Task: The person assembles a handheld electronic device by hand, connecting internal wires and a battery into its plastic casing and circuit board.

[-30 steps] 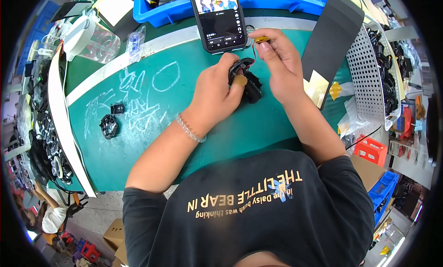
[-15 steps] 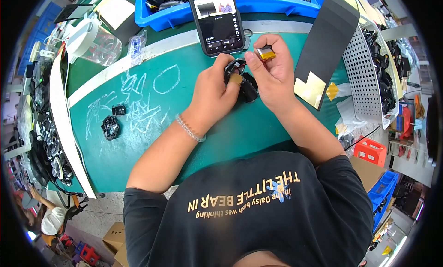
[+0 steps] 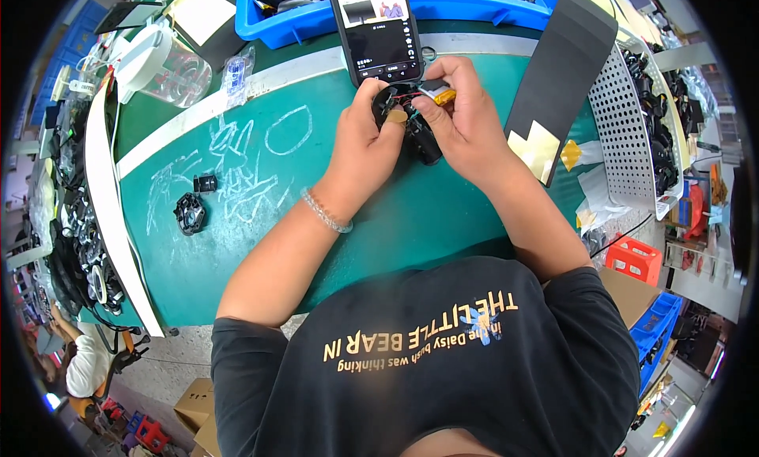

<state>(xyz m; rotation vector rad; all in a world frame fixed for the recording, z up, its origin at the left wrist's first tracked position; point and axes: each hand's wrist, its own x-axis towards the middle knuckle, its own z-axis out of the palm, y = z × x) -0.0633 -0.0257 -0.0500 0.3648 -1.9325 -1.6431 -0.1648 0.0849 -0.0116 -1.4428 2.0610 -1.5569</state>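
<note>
Over the green work mat (image 3: 261,259), my left hand (image 3: 364,145) is closed around a black plastic device housing (image 3: 425,145) with a rounded head and a cylindrical part pointing toward me. A tan cover sits on that thumb's tip. My right hand (image 3: 468,129) pinches a small silver-and-yellow battery pack (image 3: 439,94) against the housing's right side. Thin red wires run between battery and housing; the inside is partly hidden by my fingers. Left of my forearm lie a round black part (image 3: 190,213) and a small black block (image 3: 205,183).
A phone (image 3: 378,42) stands just beyond my hands, before a blue bin (image 3: 308,28) of black parts. On the right are a dark flat board (image 3: 565,69) and a perforated basket (image 3: 628,133). A clear plastic jug (image 3: 170,73) and a small plastic bag (image 3: 236,79) sit at far left.
My right hand has brought the battery pack down and left, close against the housing. The housing has turned slightly in my left hand, showing more of its wires.
</note>
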